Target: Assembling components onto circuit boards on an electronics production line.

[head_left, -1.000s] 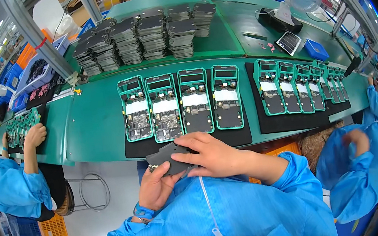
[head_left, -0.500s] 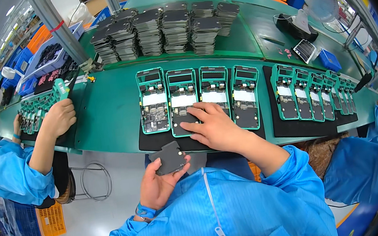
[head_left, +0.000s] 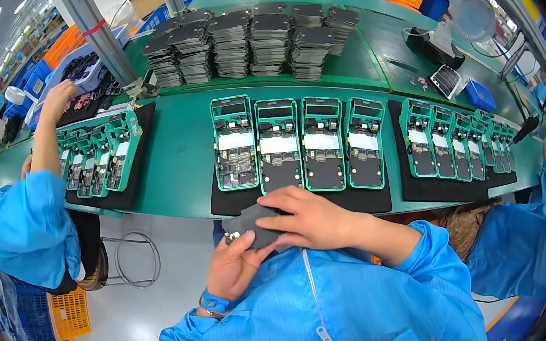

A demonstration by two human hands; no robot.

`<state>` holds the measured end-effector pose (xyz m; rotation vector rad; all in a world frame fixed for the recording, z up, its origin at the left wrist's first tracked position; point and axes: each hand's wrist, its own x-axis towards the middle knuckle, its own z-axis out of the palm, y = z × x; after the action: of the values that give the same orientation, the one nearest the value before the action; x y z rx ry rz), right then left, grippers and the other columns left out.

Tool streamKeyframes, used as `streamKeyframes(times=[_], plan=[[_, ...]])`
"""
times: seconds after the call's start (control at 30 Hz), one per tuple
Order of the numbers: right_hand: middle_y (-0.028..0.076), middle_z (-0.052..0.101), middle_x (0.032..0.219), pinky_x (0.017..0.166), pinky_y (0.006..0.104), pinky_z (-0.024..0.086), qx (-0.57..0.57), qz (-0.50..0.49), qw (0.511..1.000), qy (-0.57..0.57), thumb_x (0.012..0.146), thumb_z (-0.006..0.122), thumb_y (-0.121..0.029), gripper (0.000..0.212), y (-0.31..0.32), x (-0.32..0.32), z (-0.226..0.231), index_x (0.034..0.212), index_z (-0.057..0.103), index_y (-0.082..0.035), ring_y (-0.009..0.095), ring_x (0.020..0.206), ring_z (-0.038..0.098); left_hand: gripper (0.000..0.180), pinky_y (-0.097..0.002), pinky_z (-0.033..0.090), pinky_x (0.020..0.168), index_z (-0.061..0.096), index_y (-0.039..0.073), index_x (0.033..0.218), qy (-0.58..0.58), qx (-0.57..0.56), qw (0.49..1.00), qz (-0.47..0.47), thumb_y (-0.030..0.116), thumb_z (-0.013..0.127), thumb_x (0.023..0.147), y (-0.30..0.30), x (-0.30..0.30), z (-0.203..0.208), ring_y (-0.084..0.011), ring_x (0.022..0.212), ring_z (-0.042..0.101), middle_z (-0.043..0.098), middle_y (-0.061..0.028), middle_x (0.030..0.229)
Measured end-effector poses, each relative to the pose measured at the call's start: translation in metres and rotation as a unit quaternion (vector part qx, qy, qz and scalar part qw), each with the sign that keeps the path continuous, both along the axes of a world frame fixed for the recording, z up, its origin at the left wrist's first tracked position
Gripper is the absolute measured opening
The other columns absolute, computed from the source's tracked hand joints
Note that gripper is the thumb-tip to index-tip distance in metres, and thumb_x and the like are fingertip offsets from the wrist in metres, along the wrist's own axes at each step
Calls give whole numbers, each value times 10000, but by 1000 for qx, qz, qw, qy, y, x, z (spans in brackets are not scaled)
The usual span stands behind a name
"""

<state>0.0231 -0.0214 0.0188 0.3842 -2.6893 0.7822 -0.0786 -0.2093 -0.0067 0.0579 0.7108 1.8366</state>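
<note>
My left hand (head_left: 234,270) grips a few thin dark grey plates (head_left: 245,223) close to my chest, below the table's front edge. My right hand (head_left: 313,220) has come over from the right, with its fingers closed on the upper plate; its thumb is partly hidden. Just beyond lie green device housings in a row on a black mat (head_left: 226,202). The leftmost housing (head_left: 237,158) shows a bare circuit board in its lower half. Dark plates with small round dots cover that part in the second housing (head_left: 282,169), third housing (head_left: 325,167) and fourth housing (head_left: 366,167).
Tall stacks of dark plates (head_left: 230,46) stand at the back. More green housings (head_left: 431,151) lie on a mat to the right. A co-worker (head_left: 27,221) at left reaches toward a bin (head_left: 80,68), beside other housings (head_left: 104,157). A fan (head_left: 472,18) stands at the far right.
My right hand has left the second housing and come down to the plates in my left hand. The co-worker's hand moved from the housings toward the bin. The view has shifted slightly.
</note>
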Motion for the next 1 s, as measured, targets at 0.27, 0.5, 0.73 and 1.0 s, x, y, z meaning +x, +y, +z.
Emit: streamKeyframes(times=[0.27,0.5,0.73,1.0], plan=[[146,526,1202,931,423,431,87,-141,983,80,767,710,-174,364,19,-52,-1,1121,643,-121,338,1095,489,414,-502,406,1037,377,-64,1327,55,-17,994,88,172,416,989,-12,-11,3,-407,1222,475,489,-249,1292],[131,534,1220,973,448,386,128,-133,982,41,814,668,-219,322,13,-70,-16,1126,650,-145,336,1161,464,489,-506,383,1049,322,-73,1364,-24,14,998,62,246,375,997,-26,-12,5,-429,1261,426,445,-283,1322],[131,547,1203,980,459,371,111,-124,985,39,799,669,-191,310,17,-73,-17,1106,652,-150,327,1160,471,458,-508,397,1045,328,-96,1350,13,-15,997,73,98,429,948,-30,-15,-4,-430,1256,435,451,-283,1314],[139,542,1218,972,469,380,110,-128,985,41,808,660,-194,320,15,-70,-18,1127,649,-161,330,1172,467,450,-509,405,1037,340,-98,1345,13,-22,997,70,77,439,943,-31,-18,-6,-428,1249,445,466,-278,1303]])
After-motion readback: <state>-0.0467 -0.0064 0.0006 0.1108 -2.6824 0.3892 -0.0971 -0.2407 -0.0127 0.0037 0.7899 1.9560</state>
